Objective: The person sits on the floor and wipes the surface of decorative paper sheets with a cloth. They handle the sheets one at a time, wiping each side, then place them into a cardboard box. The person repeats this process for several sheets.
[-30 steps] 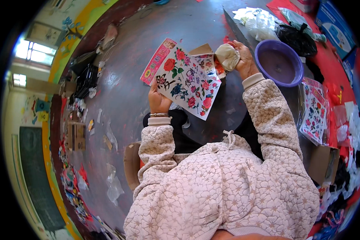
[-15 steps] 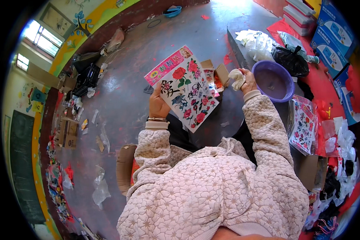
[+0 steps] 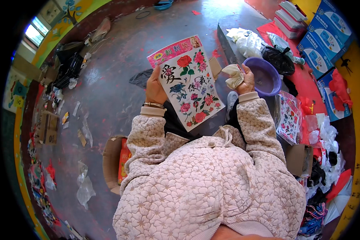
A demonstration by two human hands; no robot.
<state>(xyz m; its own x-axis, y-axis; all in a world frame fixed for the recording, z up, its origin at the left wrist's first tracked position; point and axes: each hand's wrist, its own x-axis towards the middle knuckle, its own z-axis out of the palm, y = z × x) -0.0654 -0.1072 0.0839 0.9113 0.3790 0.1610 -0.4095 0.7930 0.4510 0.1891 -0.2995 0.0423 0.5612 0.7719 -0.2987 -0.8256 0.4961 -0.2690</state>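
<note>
My left hand point(image 3: 155, 89) grips the left edge of a sticker sheet point(image 3: 193, 86) printed with red and blue roses and black characters under a pink header. The sheet is tilted and faces up in front of me. In my right hand point(image 3: 247, 82) is a crumpled cream cloth point(image 3: 233, 76), pinched just right of the sheet and apart from it. Close beyond that hand stands a purple basin point(image 3: 264, 76) with greyish water in it. A stack of similar sheets in clear plastic point(image 3: 289, 120) lies below the basin.
A cardboard box point(image 3: 112, 164) with orange packets stands by my left side. White bags point(image 3: 246, 43) and a black bag point(image 3: 279, 60) lie beyond the basin, near blue boxes point(image 3: 328, 38). Plastic scraps point(image 3: 84, 186) litter the floor to the left.
The sheet has turned a little more upright and now covers most of the small box behind it. My right hand with the cloth has come slightly closer to it. The view has shifted.
</note>
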